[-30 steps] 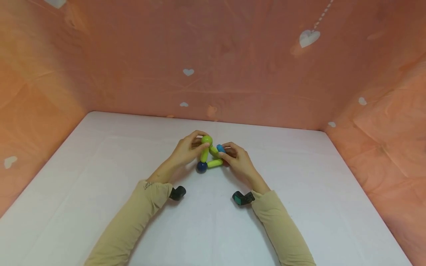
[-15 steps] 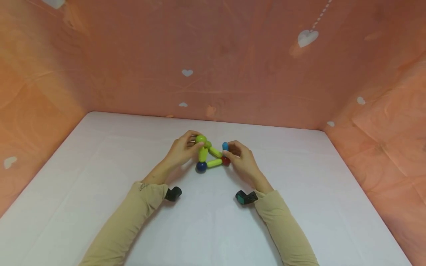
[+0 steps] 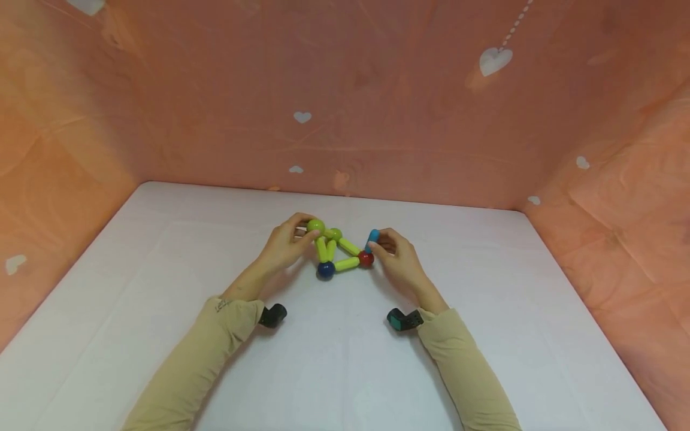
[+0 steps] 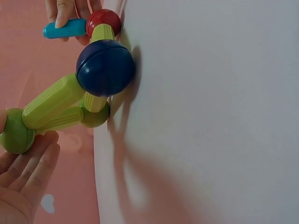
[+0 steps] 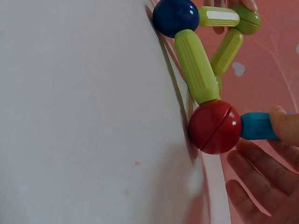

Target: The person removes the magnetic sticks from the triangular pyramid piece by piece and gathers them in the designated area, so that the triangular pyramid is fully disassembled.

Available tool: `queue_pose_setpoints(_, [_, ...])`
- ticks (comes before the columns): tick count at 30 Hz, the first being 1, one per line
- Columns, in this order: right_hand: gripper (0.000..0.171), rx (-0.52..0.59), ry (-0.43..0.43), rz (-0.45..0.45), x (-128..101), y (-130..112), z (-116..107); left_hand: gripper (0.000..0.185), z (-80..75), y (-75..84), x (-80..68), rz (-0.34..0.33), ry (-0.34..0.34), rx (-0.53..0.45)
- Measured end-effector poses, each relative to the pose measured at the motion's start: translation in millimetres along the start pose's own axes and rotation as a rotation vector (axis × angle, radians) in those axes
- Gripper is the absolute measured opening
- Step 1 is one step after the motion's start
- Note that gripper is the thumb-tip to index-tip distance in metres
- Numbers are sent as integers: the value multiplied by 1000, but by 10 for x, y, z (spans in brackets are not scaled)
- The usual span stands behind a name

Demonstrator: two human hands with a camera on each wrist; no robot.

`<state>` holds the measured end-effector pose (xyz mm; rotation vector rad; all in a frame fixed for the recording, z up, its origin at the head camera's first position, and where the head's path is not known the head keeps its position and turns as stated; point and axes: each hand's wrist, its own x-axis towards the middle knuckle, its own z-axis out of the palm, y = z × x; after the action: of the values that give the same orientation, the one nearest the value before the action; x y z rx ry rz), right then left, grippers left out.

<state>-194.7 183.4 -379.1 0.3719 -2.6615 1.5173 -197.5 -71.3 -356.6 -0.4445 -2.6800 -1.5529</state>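
Observation:
A magnetic ball-and-rod frame stands on the table: a dark blue ball (image 3: 326,269), a red ball (image 3: 366,258) and a green ball (image 3: 335,234) are linked by lime rods (image 5: 196,65). Another green ball (image 4: 17,130) sits higher at the left, joined by lime rods to the dark blue ball and the lower green one. My left hand (image 3: 283,244) pinches this raised ball between thumb and fingers. With thumb and fingertips, my right hand (image 3: 401,258) holds a blue rod (image 5: 258,126), whose lower end meets the red ball. The rod leans to the right in the head view.
A white tabletop (image 3: 345,359) spreads around the frame. Orange-pink cloth with white hearts (image 3: 345,90) rises behind it and at both sides. Black wrist cameras (image 3: 273,316) stick inward from both sleeves.
My left hand has moved left with the raised green ball, opening the rods into a visible triangle. My right hand has shifted right, tipping the blue rod from leaning left to leaning right and uncovering the red ball.

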Motion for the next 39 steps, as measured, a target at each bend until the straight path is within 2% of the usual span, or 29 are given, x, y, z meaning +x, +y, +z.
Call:
queue_pose_setpoints(9, [30, -4, -20, 33, -43, -23, -46, 41, -25, -16, -37, 29, -5, 5])
queue_pose_setpoints(15, [44, -9, -39, -51, -15, 5, -79, 43, -56, -16, -27, 51, -19, 50])
queue_pose_setpoints(19, [40, -31, -35, -107, -7, -13, -122, 43, -79, -39, -20, 114, -23, 44])
queue_pose_setpoints(23, [35, -59, -20, -110, -10, -16, -150, 41, -98, -62, -19, 160, -12, 44])
queue_pose_setpoints(32, [34, -89, 14, -75, -59, 26, -203, 39, -162, -73, -40, 76, -24, 87])
queue_pose_setpoints(39, [31, -129, 30, -6, -73, 66, -248, 37, -199, -123, -67, 52, -29, 99])
